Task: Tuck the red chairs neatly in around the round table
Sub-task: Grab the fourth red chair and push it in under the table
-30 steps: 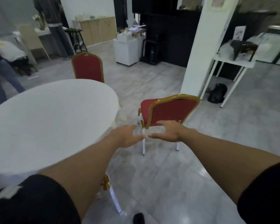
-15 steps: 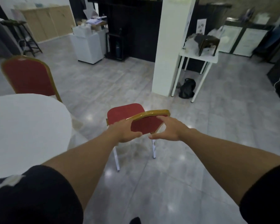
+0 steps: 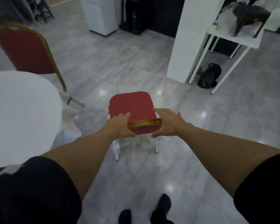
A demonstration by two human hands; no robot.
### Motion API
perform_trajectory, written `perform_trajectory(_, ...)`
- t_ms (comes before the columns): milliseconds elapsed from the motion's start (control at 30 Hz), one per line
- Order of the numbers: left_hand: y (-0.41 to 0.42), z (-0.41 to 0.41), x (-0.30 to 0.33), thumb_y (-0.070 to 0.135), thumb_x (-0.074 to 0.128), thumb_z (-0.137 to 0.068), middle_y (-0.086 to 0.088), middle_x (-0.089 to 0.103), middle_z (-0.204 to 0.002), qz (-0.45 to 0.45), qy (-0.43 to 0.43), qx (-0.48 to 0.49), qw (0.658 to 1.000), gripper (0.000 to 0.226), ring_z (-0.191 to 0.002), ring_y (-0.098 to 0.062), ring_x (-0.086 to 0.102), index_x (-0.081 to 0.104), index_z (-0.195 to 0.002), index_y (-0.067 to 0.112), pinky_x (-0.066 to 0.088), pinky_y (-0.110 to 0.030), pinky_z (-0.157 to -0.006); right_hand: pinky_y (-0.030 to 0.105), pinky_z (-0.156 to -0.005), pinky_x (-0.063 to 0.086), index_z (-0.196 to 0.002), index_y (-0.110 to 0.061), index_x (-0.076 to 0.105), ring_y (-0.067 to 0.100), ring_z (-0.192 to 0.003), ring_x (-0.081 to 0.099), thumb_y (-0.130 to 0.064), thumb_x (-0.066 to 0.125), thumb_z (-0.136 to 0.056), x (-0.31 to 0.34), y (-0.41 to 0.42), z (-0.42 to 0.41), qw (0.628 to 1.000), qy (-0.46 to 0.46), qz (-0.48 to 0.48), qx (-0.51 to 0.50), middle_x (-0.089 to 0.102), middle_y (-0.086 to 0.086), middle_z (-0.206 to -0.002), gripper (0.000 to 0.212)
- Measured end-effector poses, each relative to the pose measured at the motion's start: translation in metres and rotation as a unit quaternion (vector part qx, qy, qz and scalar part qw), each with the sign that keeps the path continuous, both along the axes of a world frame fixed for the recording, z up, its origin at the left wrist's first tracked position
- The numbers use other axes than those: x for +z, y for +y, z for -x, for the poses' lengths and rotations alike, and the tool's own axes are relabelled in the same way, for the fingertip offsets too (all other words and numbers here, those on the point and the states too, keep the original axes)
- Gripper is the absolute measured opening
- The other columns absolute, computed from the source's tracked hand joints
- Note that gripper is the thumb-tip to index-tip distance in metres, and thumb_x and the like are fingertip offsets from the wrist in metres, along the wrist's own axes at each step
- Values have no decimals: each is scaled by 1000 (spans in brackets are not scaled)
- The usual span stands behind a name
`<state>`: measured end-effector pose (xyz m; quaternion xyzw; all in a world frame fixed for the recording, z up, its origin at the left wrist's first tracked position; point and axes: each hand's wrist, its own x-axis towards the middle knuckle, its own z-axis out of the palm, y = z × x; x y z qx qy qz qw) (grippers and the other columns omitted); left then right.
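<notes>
A red chair (image 3: 132, 107) with a gold-framed back and white legs stands on the floor just in front of me, apart from the table, its seat facing away. My left hand (image 3: 120, 126) grips the left end of its backrest top. My right hand (image 3: 166, 122) rests on the right end, fingers spread over the rail. The round table (image 3: 19, 107) with a white cloth is at the left. A second red chair (image 3: 26, 49) stands at the table's far side, its back toward me.
A white pillar (image 3: 189, 39) rises ahead on the right, with a white side table (image 3: 233, 38) beside it and a black bag (image 3: 208, 75) on the floor beneath. A white cabinet (image 3: 100, 13) stands at the back. My feet (image 3: 145, 210) show below.
I have stepped closer to the chair and look down on it more steeply. Both hands have gone from reaching toward the backrest to resting on its top rail.
</notes>
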<state>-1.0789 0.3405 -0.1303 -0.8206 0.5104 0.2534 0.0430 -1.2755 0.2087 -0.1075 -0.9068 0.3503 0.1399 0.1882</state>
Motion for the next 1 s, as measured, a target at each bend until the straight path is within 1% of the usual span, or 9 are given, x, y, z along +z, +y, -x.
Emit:
perform_trajectory(67, -12, 2, -10, 59, 76, -78, -9, 45, -154, -15, 28, 13, 999, 108, -134, -35, 51, 19, -163, 26, 46, -51, -108, 70, -124, 17, -169, -30, 19, 31, -156, 33, -64, 90, -72, -14, -19, -8, 999, 14, -11, 40, 36, 3, -171, 125)
perform_trajectory(133, -21, 7, -16, 45, 77, -81, -6, 56, -141, -31, 55, 28, 998, 87, -125, -32, 58, 37, -156, 27, 50, -47, -104, 66, -123, 24, -167, -32, 26, 30, -150, 41, -55, 91, -76, -27, -38, -14, 997, 26, -30, 69, 45, 3, -165, 114)
perform_trajectory(200, -29, 9, -19, 27, 70, -82, -1, 69, -116, -27, 68, 42, 996, 46, -109, -28, 67, 63, -128, 31, 56, -44, -93, 58, -118, 38, -162, -33, 38, 30, -139, 53, -44, 89, -82, -38, -50, -18, 993, 37, -51, 97, 57, 2, -153, 95)
perform_trajectory(233, -35, 9, -21, 19, 64, -81, 1, 70, -104, -35, 74, 45, 996, 32, -101, -27, 69, 68, -110, 34, 58, -42, -88, 53, -112, 46, -157, -33, 46, 29, -131, 59, -38, 86, -86, -45, -58, -20, 990, 39, -60, 118, 63, 1, -145, 82)
perform_trajectory(300, -38, 8, -18, 10, 56, -81, 2, 69, -97, -67, 82, 26, 994, 35, -94, -25, 68, 66, -101, 37, 58, -41, -84, 44, -95, 57, -141, -36, 63, 27, -111, 70, -28, 75, -93, -54, -65, -21, 987, 24, -57, 149, 73, -2, -123, 50)
perform_trajectory(367, -39, 3, -17, 9, 56, -82, 1, 70, -104, -85, 83, 21, 993, 50, -95, -24, 66, 65, -120, 40, 56, -38, -84, 41, -84, 61, -128, -40, 71, 26, -94, 72, -24, 66, -94, -59, -71, -23, 983, 15, -51, 178, 77, -3, -108, 37)
perform_trajectory(500, -49, 1, -18, 8, 66, -84, -2, 72, -111, -80, 79, 16, 994, 60, -97, -25, 66, 61, -134, 41, 46, -30, -80, 43, -85, 62, -129, -37, 72, 29, -89, 72, -25, 64, -94, -63, -85, -30, 977, 31, -38, 206, 76, 4, -103, 38)
perform_trajectory(767, -67, 5, -13, 16, 67, -88, 0, 67, -100, -67, 73, 53, 994, 46, -92, -24, 66, 64, -130, 36, 56, -34, -86, 41, -87, 61, -138, -35, 68, 28, -91, 71, -25, 59, -98, -71, -124, -37, 960, 13, -40, 276, 76, 5, -107, 42)
perform_trajectory(1000, -93, 51, -13, 12, 59, -87, -3, 75, -103, -41, 35, 144, 988, 47, -98, -27, 70, 69, -128, 32, 51, -30, -80, 39, -81, 61, -114, -23, 76, 29, -87, 72, -28, 61, -90, -76, -177, -36, 950, 51, -32, 306, 74, 7, -98, 28)
